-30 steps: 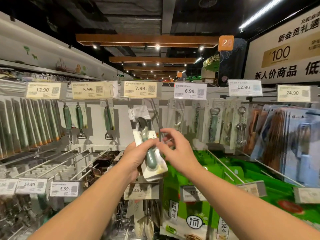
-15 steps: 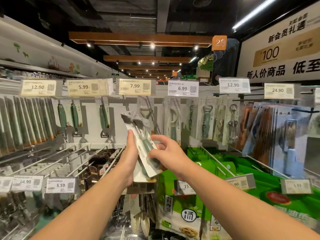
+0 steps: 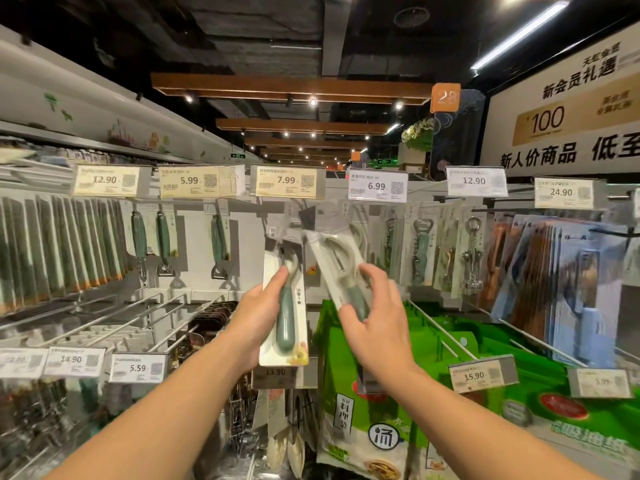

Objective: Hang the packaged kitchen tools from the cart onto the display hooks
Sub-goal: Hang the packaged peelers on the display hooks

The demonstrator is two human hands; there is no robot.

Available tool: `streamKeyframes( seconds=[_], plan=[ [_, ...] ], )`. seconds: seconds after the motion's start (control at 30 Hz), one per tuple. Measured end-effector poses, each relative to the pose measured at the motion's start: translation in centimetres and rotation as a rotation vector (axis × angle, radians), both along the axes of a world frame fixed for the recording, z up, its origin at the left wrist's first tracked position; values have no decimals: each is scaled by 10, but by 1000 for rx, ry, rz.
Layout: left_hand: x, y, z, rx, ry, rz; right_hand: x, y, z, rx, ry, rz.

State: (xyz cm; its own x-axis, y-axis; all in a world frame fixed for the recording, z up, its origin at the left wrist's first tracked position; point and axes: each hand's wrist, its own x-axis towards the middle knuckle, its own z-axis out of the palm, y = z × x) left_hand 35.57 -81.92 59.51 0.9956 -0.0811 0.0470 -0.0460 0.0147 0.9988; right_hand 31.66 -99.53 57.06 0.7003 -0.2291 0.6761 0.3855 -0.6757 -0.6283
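Below 7.99 tag (image 3: 286, 180) | left hand (image 3: 258, 315): upright peeler pack (image 3: 284, 306) | right hand (image 3: 377, 323): tilted peeler pack (image 3: 334, 261)

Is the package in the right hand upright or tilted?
Tilted: the package in the right hand leans its top leftward toward the hooks.

Price tags along the top rail read, from left to right, 12.90 (image 3: 105, 180), 5.99 (image 3: 189, 180), 7.99 (image 3: 286, 180), 6.99 (image 3: 376, 186), 12.90 (image 3: 474, 181) and 24.90 (image 3: 561, 192). Lower tags read 14.90 (image 3: 71, 359), 5.59 (image 3: 138, 368) and 15.90 (image 3: 474, 376). A wall banner (image 3: 554, 109) shows "100" and the Chinese words 新会员礼遇 and 新人价商品. An orange aisle sign (image 3: 445, 97) bears a blurred number beginning with 2.
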Motion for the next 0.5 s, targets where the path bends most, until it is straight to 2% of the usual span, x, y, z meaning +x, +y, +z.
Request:
streamKeyframes(
  seconds=[0.27, 0.5],
  plan=[
    [3, 7, -8, -4, -6, 37, -10, -24, -1, 127, -104, -149],
    [-20, -6, 4, -11, -7, 38, -8, -29, 3, 24, -65, -118]
  ],
)
